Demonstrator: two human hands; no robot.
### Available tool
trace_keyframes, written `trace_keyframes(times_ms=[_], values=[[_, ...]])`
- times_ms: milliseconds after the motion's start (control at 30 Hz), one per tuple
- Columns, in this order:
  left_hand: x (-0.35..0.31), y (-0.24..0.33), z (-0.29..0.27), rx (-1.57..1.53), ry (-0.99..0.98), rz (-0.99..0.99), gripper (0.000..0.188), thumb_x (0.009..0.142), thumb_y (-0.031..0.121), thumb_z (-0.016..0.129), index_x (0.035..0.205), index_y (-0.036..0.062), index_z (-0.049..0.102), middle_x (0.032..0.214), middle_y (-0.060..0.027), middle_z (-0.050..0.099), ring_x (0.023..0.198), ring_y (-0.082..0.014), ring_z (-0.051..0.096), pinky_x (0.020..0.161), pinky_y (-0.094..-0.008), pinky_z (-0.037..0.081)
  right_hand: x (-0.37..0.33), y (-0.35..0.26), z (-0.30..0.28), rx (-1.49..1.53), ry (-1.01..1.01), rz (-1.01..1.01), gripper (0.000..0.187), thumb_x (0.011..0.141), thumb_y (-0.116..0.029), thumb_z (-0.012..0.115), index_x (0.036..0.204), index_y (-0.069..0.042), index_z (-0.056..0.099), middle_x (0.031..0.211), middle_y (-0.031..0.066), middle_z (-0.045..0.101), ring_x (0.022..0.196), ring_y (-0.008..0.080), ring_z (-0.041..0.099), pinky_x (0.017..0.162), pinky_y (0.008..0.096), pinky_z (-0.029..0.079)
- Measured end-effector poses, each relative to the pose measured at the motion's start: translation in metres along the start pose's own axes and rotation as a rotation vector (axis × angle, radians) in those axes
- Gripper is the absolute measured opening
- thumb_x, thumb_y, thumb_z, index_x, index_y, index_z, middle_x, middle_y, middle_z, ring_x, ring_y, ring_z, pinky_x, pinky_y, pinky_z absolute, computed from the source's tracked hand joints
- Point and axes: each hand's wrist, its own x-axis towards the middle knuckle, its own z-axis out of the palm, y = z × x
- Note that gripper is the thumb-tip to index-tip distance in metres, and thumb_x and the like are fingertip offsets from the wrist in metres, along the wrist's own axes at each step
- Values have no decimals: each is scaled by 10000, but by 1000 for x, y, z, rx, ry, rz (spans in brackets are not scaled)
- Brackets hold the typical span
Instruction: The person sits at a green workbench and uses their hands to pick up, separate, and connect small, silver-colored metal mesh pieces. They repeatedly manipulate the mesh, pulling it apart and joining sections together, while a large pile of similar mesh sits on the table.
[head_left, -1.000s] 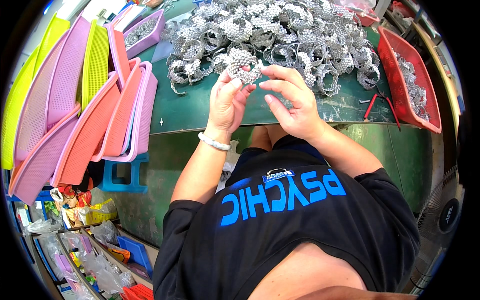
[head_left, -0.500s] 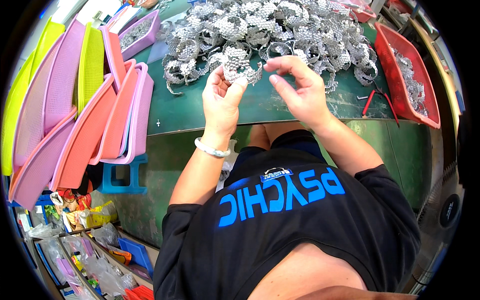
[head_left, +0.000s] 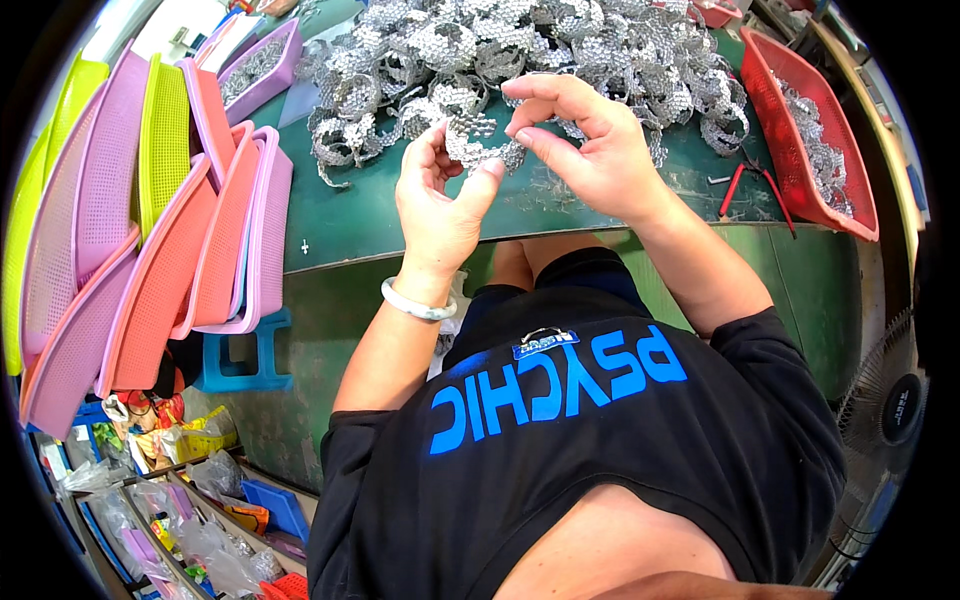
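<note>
Both hands hold one silver rhinestone mesh strip [head_left: 478,138] just above the green table [head_left: 380,215]. My left hand [head_left: 438,195], with a pale bangle on its wrist, pinches the strip's left end between thumb and fingers. My right hand [head_left: 590,140] grips the right end with thumb and forefinger. Right behind the hands lies a big heap of the same silver mesh strips [head_left: 520,50], spread across the far part of the table.
A red basket [head_left: 800,100] with more silver strips stands at the right; red-handled pliers [head_left: 740,185] lie beside it. Pink, red and yellow baskets [head_left: 150,220] lean stacked at the left, a purple tray [head_left: 262,70] behind them. A blue stool [head_left: 245,355] and a fan [head_left: 890,400] stand below.
Both hands have lifted slightly and drawn a little apart, stretching the strip between them; the strip now sits higher against the heap.
</note>
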Motion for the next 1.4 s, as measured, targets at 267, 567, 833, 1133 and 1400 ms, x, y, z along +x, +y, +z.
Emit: trace_keyframes(times_ms=[267,567,833,1133,1400], values=[[1,-2,-2,32,-11,-20,578,703,82,718,1187,-65,440,1071,-91,540,920,-130,548,817,-267,448,3,-1,-4,-61,-39,-68,377,777,38,603,1143,-38,552,859,58,630,821,138,618,744,254,469],[1,-8,-6,109,0,-3,587,682,133,742,1173,-51,476,1078,-72,516,896,-123,528,795,-260,429,6,-4,-7,-175,-68,-140,395,739,42,613,1122,-40,567,814,53,629,799,177,597,760,292,459],[0,2,-2,5,-56,-63,508,719,104,707,1149,-55,488,1027,-69,571,903,-117,533,795,-269,436,3,-5,-4,-132,-52,-86,381,753,32,606,1125,-42,567,810,49,631,795,164,598,768,283,456],[3,-2,-13,-538,-192,-343,369,837,221,587,1123,-1,514,1037,-85,597,896,-155,566,813,-298,447,-6,6,-12,145,-29,216,326,855,2,525,1180,3,503,942,72,617,910,115,558,835,255,432],[7,-12,-15,-991,-336,-509,557,805,468,495,1098,-1,557,1046,-149,586,909,-251,552,842,-379,428,-11,-5,-4,263,-65,229,371,836,0,549,1202,3,490,1007,84,585,930,125,560,832,267,442]])
